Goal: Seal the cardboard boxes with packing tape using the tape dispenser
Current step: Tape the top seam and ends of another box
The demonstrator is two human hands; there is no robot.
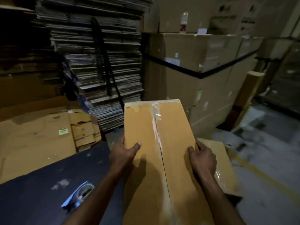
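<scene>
the biggest things here are the big brown boxes (186, 65) piled at the back right, with a black strap round them, and the tall stack of flat cardboard (97, 62) at the back left. lower left is a dark table (40, 184), and past it lie more flat cardboard sheets (35, 135).

next is the long box (155, 151) in the middle. it seems to be held up in the air, just beside the right edge of the table, but its near end is out of view so i cannot be sure. its long side runs straight away from the person, so the far end points at the big brown boxes. clear tape (156, 127) runs down the middle gap on top and over the far edge. under it on the right, another box (225, 168) sits low, near the floor.

the left hand (125, 153) grips the left side of the long box, thumb flat on top and fingers curled down the side. the right hand (203, 158) grips the right side the same way.

the smallest thing is the tape dispenser (79, 195), blue and white, lying on the table near the left arm. no hand touches it.

the step looks like moving or turning this box. to do it well, keep both hands level so it does not tip, and set it down flat before reaching for the tape dispenser.
</scene>
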